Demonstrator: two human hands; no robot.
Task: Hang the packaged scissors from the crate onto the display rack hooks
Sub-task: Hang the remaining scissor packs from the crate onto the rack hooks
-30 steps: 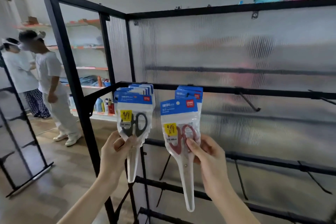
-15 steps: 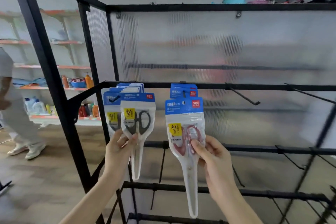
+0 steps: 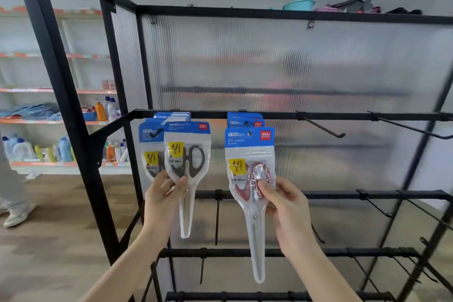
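L hand [image 3: 164,193] still pinches black-handled pkg [image 3: 187,154] at full left hook, R hand [image 3: 285,200] grips red-handled pkg [image 3: 250,171] w/ hole now near 2nd hook [image 3: 246,121] — both raised closer, neither hung yet; crate unseen.

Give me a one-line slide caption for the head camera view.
Each hand, left hand and right hand, holds packaged scissors at the display rack.

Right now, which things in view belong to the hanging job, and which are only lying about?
Job:
- black-handled scissors pack, held by left hand
- red-handled scissors pack, held by right hand
- hung packs
- empty hook

Lying about:
- teal basin on top of the rack
- detergent bottles on the far shelves
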